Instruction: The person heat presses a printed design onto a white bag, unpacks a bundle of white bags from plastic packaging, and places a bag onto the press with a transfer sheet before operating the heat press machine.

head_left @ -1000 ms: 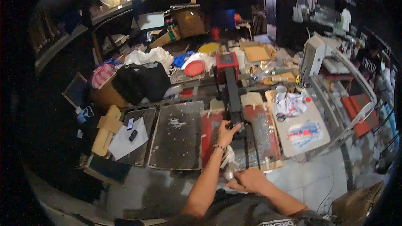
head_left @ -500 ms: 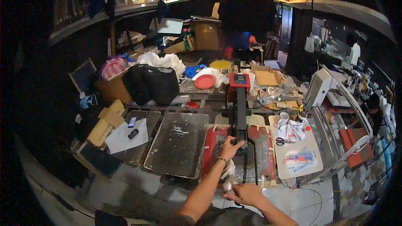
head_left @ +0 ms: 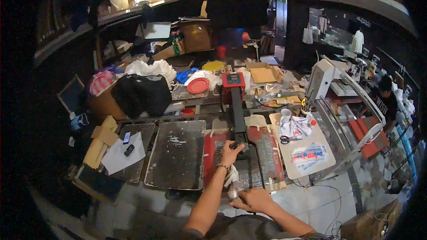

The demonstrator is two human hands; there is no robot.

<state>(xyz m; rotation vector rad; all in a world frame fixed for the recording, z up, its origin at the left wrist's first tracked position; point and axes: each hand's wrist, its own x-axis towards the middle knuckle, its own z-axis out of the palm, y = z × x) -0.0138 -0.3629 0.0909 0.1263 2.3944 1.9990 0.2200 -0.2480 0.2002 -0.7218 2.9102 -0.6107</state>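
Observation:
My left hand (head_left: 231, 152), with a dark beaded bracelet at the wrist, is closed on the handle at the front end of the black arm (head_left: 238, 111) of a heat press. The press has a red control box (head_left: 233, 79) at its back and stands over a red pad (head_left: 271, 153) partly covered in clear tape. Low in front of the pad, my right hand (head_left: 253, 200) is closed on a mug-like object (head_left: 235, 190) wrapped in shiny film, with white cloth beside it. Its exact shape is partly hidden by my fingers.
At right a beige board (head_left: 287, 169) bears a white mug (head_left: 285, 115), scissors (head_left: 289, 140) and crumpled cloth. A dark board (head_left: 175, 160) lies at left, near a phone (head_left: 127, 138) on paper. A co-worker (head_left: 382, 100) is at far right, beyond a white-framed press (head_left: 320, 80).
The camera view has swung right, then back left. Both hands stay in about the same places, on the press handle and the wrapped object.

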